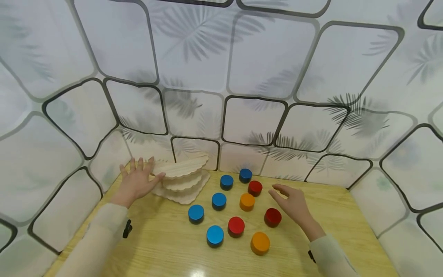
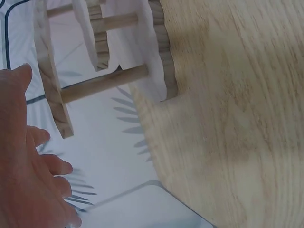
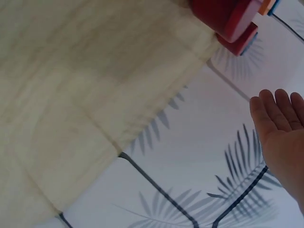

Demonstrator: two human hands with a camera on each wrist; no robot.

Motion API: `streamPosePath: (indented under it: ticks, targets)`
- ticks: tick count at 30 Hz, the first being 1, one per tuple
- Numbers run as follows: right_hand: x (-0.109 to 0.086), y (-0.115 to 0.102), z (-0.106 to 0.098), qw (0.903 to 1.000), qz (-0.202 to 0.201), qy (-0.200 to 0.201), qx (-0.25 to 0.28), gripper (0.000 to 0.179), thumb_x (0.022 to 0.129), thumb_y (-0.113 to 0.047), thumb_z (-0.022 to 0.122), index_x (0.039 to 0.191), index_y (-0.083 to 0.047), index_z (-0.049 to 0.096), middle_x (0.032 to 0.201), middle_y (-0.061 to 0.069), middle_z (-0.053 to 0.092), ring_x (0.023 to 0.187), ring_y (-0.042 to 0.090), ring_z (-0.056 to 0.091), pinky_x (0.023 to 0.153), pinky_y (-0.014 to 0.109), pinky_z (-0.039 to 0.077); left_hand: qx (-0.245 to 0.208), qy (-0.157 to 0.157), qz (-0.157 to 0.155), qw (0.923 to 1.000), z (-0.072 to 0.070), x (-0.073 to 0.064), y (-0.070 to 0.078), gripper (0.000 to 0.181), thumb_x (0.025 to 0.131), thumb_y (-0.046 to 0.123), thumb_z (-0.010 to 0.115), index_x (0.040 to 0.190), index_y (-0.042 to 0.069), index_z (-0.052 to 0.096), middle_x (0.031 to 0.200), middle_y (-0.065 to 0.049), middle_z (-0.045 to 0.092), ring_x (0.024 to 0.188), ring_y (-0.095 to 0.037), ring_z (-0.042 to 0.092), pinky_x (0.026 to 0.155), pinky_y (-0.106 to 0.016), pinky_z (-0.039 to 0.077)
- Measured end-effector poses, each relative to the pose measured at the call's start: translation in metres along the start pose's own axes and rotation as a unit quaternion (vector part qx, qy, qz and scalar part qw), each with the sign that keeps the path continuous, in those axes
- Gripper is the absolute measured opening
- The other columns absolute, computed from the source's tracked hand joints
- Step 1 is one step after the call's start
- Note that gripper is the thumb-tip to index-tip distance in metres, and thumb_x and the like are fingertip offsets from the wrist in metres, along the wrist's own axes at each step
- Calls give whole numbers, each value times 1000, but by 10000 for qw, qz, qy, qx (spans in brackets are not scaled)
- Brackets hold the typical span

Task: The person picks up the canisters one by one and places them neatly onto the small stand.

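Note:
A pale wooden tiered stand (image 1: 183, 169) with scalloped edges stands at the back left of the table. Round dowels join its tiers in the left wrist view, where its wide board (image 2: 164, 57) shows. My left hand (image 1: 138, 184) is at the stand's left side, fingers spread and thumb pointing at its edge. Over the table's right half, my right hand (image 1: 294, 204) hovers with nothing in it, fingers loosely extended. Nearest to it are a dark red round block (image 1: 272, 217) and another red block (image 1: 255, 188). An orange block (image 1: 247, 202) lies just left of them.
Several blue round blocks (image 1: 219, 201) spread across the middle of the table (image 1: 155, 246). A red block (image 1: 236, 226) and an orange one (image 1: 260, 243) sit nearer the front. A patterned white cloth wall (image 1: 256, 119) rises behind and beside the table.

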State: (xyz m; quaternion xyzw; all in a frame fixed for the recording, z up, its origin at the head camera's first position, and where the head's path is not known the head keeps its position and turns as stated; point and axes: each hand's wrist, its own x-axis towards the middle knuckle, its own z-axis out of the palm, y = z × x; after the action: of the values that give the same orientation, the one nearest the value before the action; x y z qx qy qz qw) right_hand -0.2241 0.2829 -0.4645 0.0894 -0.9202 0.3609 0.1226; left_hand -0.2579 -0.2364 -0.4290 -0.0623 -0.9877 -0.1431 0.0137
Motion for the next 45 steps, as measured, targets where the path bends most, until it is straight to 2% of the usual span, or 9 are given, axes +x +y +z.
streamPosePath:
  ticks: [5,9,11,13,16,23,26,35,45]
  targets:
    - [-13,12,-5,9978,564,-119,322,43,101,-38,73,130,-6,75,124,14,78,114,32,75,95,40,62,-128,-103,-83,9998,1,0,-5,97,105,72,36,167,-1,19,166,-44,14,153,-68,-1,113,-88,-5]
    - [-20,18,-9,9943,803,-259,658,44,100,-38,75,132,-8,74,125,11,78,109,16,76,91,21,59,-200,-130,-111,9997,2,0,-7,98,105,71,36,167,-3,18,165,-44,14,153,-67,-3,113,-88,-5]
    - [-23,22,-11,9920,870,-372,834,46,99,-37,75,135,-7,72,129,12,76,107,7,74,89,17,57,-224,-114,-119,9996,2,-1,-7,98,106,71,36,167,-3,19,165,-44,14,153,-67,-2,113,-88,-5]
    - [-26,26,-12,9897,924,-469,990,49,99,-34,76,138,-5,69,131,15,74,107,4,73,89,16,56,-227,-118,-116,9996,3,-1,-8,98,106,72,36,166,-3,19,165,-44,15,153,-67,-2,113,-88,-4]
    - [-30,33,-13,9861,982,-627,1185,51,99,-28,77,141,-2,66,134,20,72,112,11,73,89,17,57,-208,-145,-120,9996,5,-1,-9,98,105,72,34,166,-3,20,165,-45,15,153,-67,-2,113,-89,-3]
    - [-39,45,-9,9716,1397,-984,1636,59,96,-27,80,145,1,61,136,22,70,113,7,72,90,17,57,-106,-130,-108,9998,11,-1,-11,96,107,71,31,166,-4,20,163,-47,16,152,-69,1,112,-90,-1]
    - [-41,47,-7,9681,1474,-1086,1708,61,95,-28,81,145,0,61,137,21,70,115,12,72,91,17,57,-107,-97,-98,9998,12,-1,-11,95,107,70,32,166,-4,19,163,-47,16,152,-69,1,112,-90,-1]
    - [-45,51,-1,9640,1474,-1273,1808,61,93,-24,83,144,1,61,141,21,67,113,11,73,92,17,57,-123,-47,-88,9999,14,-1,-12,95,108,69,30,167,-4,17,164,-47,13,151,-70,0,113,-89,-1]
    - [-47,49,3,9639,1554,-1399,1650,63,92,-27,84,145,0,61,144,21,66,125,30,70,95,17,57,-94,18,-45,9999,17,0,-13,89,110,66,26,167,-2,18,165,-45,14,153,-69,1,114,-88,1]
